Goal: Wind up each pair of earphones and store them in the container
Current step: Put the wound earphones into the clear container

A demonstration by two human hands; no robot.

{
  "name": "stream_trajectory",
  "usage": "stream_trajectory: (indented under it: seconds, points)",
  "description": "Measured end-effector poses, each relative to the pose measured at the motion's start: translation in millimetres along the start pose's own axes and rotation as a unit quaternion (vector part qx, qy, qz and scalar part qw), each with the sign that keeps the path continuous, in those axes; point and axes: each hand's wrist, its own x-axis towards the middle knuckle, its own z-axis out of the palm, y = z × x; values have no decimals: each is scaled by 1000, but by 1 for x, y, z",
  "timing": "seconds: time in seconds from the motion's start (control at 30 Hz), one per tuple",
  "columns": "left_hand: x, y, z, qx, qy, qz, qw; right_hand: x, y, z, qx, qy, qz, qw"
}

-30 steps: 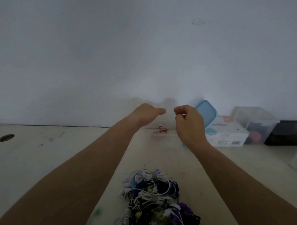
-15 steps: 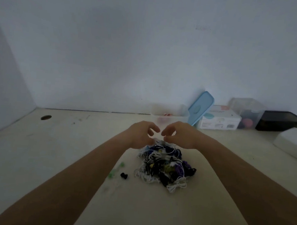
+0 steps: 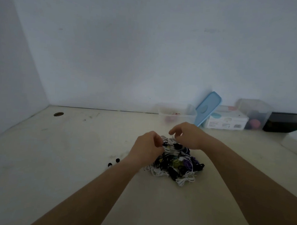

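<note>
Hands [image 3: 147, 146] [image 3: 186, 137] on earphones [image 3: 177, 166]; container [image 3: 190, 117]: red bits [image 3: 176, 113]

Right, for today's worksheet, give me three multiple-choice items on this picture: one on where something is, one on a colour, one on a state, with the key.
1. Where is the earphone pile?
A. On the table, nearer the person than the clear container
B. Inside the clear container
C. On the floor

2. What colour is the lid?
A. Red
B. Light blue
C. Green

3. What state is the clear container in?
A. Shut with its lid on
B. Tipped on its side
C. Upright and open

Key:
1 A, the tangle lies on the table surface, in front of the container.
2 B, the lid shows a plain light blue face.
3 C, the container's top is uncovered and the lid stands tilted beside it.
</note>
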Motion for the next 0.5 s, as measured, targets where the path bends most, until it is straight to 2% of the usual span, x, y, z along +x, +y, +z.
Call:
stream_trajectory:
  seconds: [0.07, 0.17, 0.27, 0.37, 0.5]
  points:
    - [0, -2, 2, -3, 3, -2, 1000, 0, -2, 1, -23, -33, 4, 999]
    - [1, -3, 1, -20, 2, -10, 1000, 2, 3, -1, -66, -28, -19, 997]
    - [2, -5, 1, -29, 3, -22, 999, 3, 13, -3, -38, -14, -38, 998]
    - [4, -7, 2, -30, 0, -25, 999, 3, 16, -7, 105, 61, -23, 992]
    - [5, -5, 1, -32, -12, -33, 999, 0, 9, -23, 321, 114, 25, 940]
